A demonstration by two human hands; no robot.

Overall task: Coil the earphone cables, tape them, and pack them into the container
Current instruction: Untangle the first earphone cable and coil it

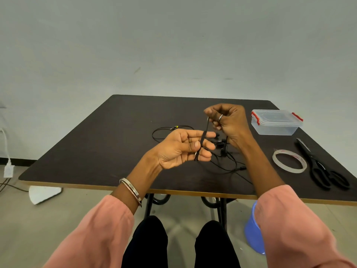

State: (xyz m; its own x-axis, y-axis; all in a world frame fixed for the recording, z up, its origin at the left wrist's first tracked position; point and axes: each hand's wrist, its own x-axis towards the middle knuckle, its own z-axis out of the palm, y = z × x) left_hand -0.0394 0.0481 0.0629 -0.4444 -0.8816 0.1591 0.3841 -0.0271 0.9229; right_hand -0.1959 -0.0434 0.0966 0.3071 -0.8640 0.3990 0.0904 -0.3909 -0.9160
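A black earphone cable (204,132) runs taut between my two hands above the dark table (96,151). My left hand (183,148) is palm up, with cable loops wound around its fingers. My right hand (228,120) pinches the cable's upper end just above and to the right. The rest of that cable trails in a loose tangle (228,161) on the table below. A second black earphone cable (170,129) lies in a loop further back. The clear container (276,122) with red clips stands closed at the right. A roll of clear tape (289,161) lies near it.
Black scissors (324,171) lie at the table's right edge beside the tape. A blue bucket (253,229) stands on the floor under the right side. A white charger and cords (8,169) are at the far left wall.
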